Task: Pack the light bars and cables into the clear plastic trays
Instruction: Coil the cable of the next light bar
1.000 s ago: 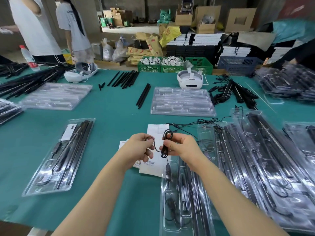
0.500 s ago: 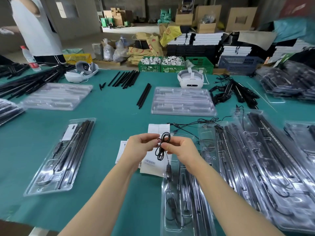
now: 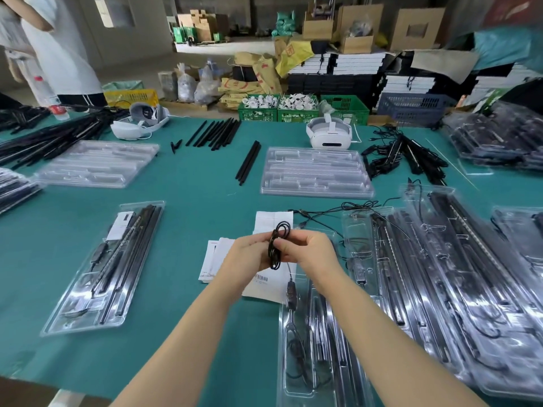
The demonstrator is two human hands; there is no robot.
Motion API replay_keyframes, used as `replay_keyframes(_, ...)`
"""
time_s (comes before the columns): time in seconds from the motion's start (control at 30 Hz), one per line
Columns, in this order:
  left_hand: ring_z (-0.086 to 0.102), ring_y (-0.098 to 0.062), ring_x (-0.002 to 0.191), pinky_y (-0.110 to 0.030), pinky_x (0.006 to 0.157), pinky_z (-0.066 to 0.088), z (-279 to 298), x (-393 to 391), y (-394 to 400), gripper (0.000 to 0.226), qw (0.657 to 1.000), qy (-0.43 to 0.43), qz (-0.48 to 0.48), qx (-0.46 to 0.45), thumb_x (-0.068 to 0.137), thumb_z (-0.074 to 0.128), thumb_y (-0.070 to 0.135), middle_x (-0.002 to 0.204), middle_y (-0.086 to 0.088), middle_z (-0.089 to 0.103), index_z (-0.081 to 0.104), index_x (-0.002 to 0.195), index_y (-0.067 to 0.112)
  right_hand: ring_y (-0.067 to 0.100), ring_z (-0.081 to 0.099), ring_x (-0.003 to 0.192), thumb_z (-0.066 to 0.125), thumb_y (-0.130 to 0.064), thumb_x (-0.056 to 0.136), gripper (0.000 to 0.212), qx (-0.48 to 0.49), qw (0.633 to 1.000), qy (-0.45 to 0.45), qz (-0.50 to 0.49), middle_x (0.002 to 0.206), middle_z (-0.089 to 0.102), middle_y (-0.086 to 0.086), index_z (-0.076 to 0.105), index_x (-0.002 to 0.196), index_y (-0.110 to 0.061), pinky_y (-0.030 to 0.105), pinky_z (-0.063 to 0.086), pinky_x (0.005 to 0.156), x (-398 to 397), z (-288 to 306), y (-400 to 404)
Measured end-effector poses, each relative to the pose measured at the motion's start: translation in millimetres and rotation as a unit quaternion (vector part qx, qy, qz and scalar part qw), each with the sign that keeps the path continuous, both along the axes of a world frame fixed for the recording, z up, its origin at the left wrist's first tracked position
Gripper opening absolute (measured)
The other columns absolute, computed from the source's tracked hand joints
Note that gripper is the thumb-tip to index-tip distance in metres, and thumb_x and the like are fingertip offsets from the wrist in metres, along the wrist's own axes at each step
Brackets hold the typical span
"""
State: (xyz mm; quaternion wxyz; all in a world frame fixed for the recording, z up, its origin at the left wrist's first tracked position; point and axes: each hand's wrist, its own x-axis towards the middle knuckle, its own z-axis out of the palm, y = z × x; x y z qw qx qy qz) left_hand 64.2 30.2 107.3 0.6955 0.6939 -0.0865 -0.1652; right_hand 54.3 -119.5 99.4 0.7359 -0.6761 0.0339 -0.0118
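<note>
Both hands meet above the table's middle around a small coil of black cable (image 3: pixel 277 245). My left hand (image 3: pixel 248 258) pinches the coil from the left, and my right hand (image 3: pixel 308 251) pinches it from the right. The cable's tail hangs down to a black inline controller (image 3: pixel 291 295) lying in the clear plastic tray (image 3: pixel 283 377) below my right forearm. That tray holds black light bars (image 3: pixel 332 342). An empty stack of clear trays (image 3: pixel 316 171) lies farther back.
White leaflets (image 3: pixel 216 259) lie under my hands. A packed tray (image 3: pixel 102 268) sits at left, overlapping packed trays (image 3: pixel 440 274) at right. Loose black bars (image 3: pixel 216 133), cable bundles (image 3: pixel 405 157), two white headsets (image 3: pixel 329 133), another tray stack (image 3: pixel 97 163) and people stand farther back.
My hands have drawn closer together and the cable loops have tightened into a smaller coil. One person at the far left has walked out of view.
</note>
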Motion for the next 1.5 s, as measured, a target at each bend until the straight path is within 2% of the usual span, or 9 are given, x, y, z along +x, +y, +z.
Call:
replay_keyframes(0.13, 0.07, -0.022, 0.11, -0.033, 0.096, 0.053, -4, 1, 12, 0.031, 0.999, -0.014, -0.048, 0.012, 0.106, 0.045, 0.02, 0.113, -0.006, 0.075, 0.074, 0.118, 0.024, 0.006, 0.07, 0.071, 0.075, -0.01, 0.087, 0.015, -0.066, 0.998, 0.0, -0.003, 0.083, 0.078, -0.003, 0.079, 0.091, -0.024, 0.018, 0.055, 0.065, 1, 0, -5)
replay_keyframes(0.3, 0.066, 0.003, 0.082, -0.008, 0.072, 0.046, 2, 1, 17, 0.03, 0.985, -0.106, -0.041, 0.127, 0.099, 0.06, 0.015, 0.099, 0.013, 0.077, 0.072, 0.112, 0.039, 0.01, 0.064, 0.063, 0.073, -0.006, 0.089, 0.011, -0.036, 0.999, 0.022, -0.014, 0.077, 0.075, 0.002, 0.079, 0.091, -0.015, 0.021, 0.055, 0.062, 2, -6, -5)
replay_keyframes(0.53, 0.066, -0.031, 0.084, -0.05, 0.081, 0.056, 2, 4, 5, 0.02, 0.955, -0.173, 0.001, 0.242, 0.096, 0.052, 0.015, 0.083, -0.004, 0.075, 0.069, 0.094, 0.023, 0.017, 0.07, 0.074, 0.053, 0.001, 0.099, 0.02, -0.036, 0.999, 0.011, 0.039, 0.085, 0.072, 0.013, 0.073, 0.103, 0.001, 0.025, 0.06, 0.077, 4, -3, -1)
replay_keyframes(0.83, 0.068, -0.005, 0.063, -0.017, 0.055, 0.047, 6, 18, 5, 0.018, 0.972, -0.144, 0.034, 0.18, 0.095, 0.06, 0.006, 0.076, 0.003, 0.076, 0.071, 0.095, 0.02, 0.007, 0.063, 0.059, 0.072, -0.012, 0.089, 0.005, -0.155, 0.987, -0.038, -0.007, 0.074, 0.072, 0.001, 0.076, 0.09, -0.015, 0.023, 0.05, 0.054, 18, 6, -10)
replay_keyframes(0.97, 0.07, -0.006, 0.068, -0.013, 0.059, 0.046, 11, 29, 6, 0.013, 0.975, -0.147, 0.084, 0.145, 0.093, 0.061, 0.003, 0.078, 0.0, 0.077, 0.071, 0.095, 0.013, -0.004, 0.06, 0.066, 0.053, -0.032, 0.102, 0.025, -0.239, 0.97, 0.011, 0.045, 0.093, 0.064, -0.013, 0.065, 0.124, -0.024, 0.014, 0.044, 0.053, 30, 0, -5)
replay_keyframes(1.1, 0.071, -0.018, 0.08, -0.027, 0.073, 0.057, 10, 38, 4, 0.016, 0.979, -0.11, 0.145, 0.093, 0.096, 0.057, 0.0, 0.087, -0.008, 0.074, 0.065, 0.092, 0.014, 0.009, 0.055, 0.105, 0.038, -0.041, 0.107, 0.038, -0.322, 0.942, 0.017, 0.096, 0.112, 0.064, -0.013, 0.064, 0.128, -0.024, 0.023, 0.039, 0.078, 37, -9, 0)
replay_keyframes(1.3, 0.073, -0.021, 0.089, -0.035, 0.083, 0.059, 3, 46, 3, 0.019, 0.97, -0.132, 0.196, 0.056, 0.1, 0.047, -0.002, 0.093, -0.009, 0.071, 0.057, 0.097, 0.013, 0.008, 0.057, 0.11, 0.051, -0.03, 0.103, 0.026, -0.379, 0.919, -0.006, 0.104, 0.123, 0.067, -0.009, 0.068, 0.121, -0.024, 0.018, 0.04, 0.081, 42, -27, -1)
replay_keyframes(1.4, 0.065, -0.003, 0.091, -0.015, 0.081, 0.045, -2, 40, -1, 0.031, 0.93, -0.261, 0.178, 0.188, 0.096, 0.046, -0.003, 0.092, 0.015, 0.069, 0.055, 0.095, 0.027, 0.009, 0.063, 0.092, 0.055, -0.022, 0.099, 0.02, -0.366, 0.929, -0.017, 0.046, 0.1, 0.074, -0.006, 0.075, 0.102, -0.017, 0.013, 0.042, 0.073, 52, -24, 5)
replay_keyframes(1.5, 0.062, -0.016, 0.098, -0.023, 0.084, 0.034, -14, 36, -5, 0.036, 0.783, -0.501, 0.154, 0.334, 0.081, 0.05, -0.013, 0.092, 0.013, 0.066, 0.063, 0.094, 0.017, 0.014, 0.068, 0.074, 0.059, -0.011, 0.096, 0.019, -0.244, 0.969, 0.011, 0.021, 0.08, 0.073, 0.004, 0.074, 0.086, -0.006, 0.034, 0.056, 0.082, 58, -19, 5)
